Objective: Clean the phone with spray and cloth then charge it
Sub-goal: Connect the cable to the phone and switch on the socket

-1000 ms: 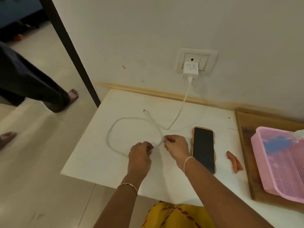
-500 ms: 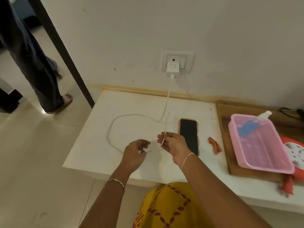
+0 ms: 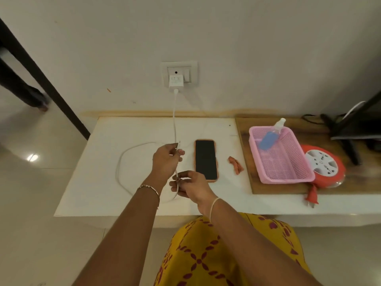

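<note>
A phone (image 3: 205, 159) in an orange case lies screen up on the white table (image 3: 99, 182). A white charging cable (image 3: 121, 166) runs from the white charger (image 3: 175, 81) plugged in the wall socket, down to the table, and loops at the left. My left hand (image 3: 166, 161) pinches the cable near its free plug end, just left of the phone. My right hand (image 3: 190, 185) pinches the same cable lower down, near the phone's front corner. A blue spray bottle (image 3: 270, 135) leans in a pink basket (image 3: 288, 174). A small orange cloth (image 3: 236, 164) lies right of the phone.
The pink basket stands on a wooden board (image 3: 268, 187) at the right, beside a red and white extension reel (image 3: 323, 164). A dark stand and cables (image 3: 348, 131) fill the far right. A person's leg (image 3: 22, 89) shows past the dark door frame at the left.
My left hand rose and took the cable's plug end. My right hand slid back down the cable toward the table's front. The view swung right, showing the basket and reel.
</note>
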Motion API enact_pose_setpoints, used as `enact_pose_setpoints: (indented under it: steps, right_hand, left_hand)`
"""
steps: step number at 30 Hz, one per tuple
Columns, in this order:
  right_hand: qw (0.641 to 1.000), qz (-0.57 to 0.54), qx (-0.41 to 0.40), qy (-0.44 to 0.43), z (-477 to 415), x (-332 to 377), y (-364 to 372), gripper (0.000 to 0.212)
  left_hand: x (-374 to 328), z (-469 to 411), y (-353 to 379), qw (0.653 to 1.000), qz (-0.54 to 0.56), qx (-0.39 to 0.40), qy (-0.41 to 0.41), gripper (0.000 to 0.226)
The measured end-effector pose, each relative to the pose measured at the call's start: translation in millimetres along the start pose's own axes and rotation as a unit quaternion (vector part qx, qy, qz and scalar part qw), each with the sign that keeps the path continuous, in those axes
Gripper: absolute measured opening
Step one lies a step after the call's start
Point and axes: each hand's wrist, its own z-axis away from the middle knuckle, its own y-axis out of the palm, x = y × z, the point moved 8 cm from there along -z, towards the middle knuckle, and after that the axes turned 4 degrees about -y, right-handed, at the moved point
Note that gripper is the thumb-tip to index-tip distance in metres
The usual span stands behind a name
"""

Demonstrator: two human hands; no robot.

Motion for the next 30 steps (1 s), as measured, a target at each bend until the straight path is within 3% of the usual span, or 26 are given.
enact_pose_setpoints:
  steps: [6, 12, 18, 22, 26, 30]
  right_hand:
    - [0.997, 0.063, -0.041, -0.035, -14, 3, -33, 0.009]
    - [0.950, 0.194, -0.239, -0.058, -29, 1, -94, 0.024]
    - [0.919, 0.284, -0.263, -0.072, -45, 2, -105, 0.046]
    - [0.884, 0.369, -0.284, -0.037, -48, -3, -116, 0.054]
    - [0.896, 0.360, -0.255, -0.054, -52, -6, -107, 0.041]
    - [0.930, 0.248, -0.269, -0.034, -58, -9, -108, 0.034]
  left_hand:
    - [14, -4, 25, 0.988, 0.129, 0.011, -0.081, 0.024]
    - [36, -6, 52, 0.980, 0.135, -0.002, -0.147, 0.024]
    - [60, -5, 70, 0.977, 0.126, -0.013, -0.172, 0.023]
    - [69, -7, 73, 0.977, 0.110, -0.025, -0.179, 0.019]
    - [77, -8, 77, 0.972, 0.142, -0.015, -0.188, 0.020]
    - [83, -10, 80, 0.956, 0.204, -0.004, -0.211, 0.019]
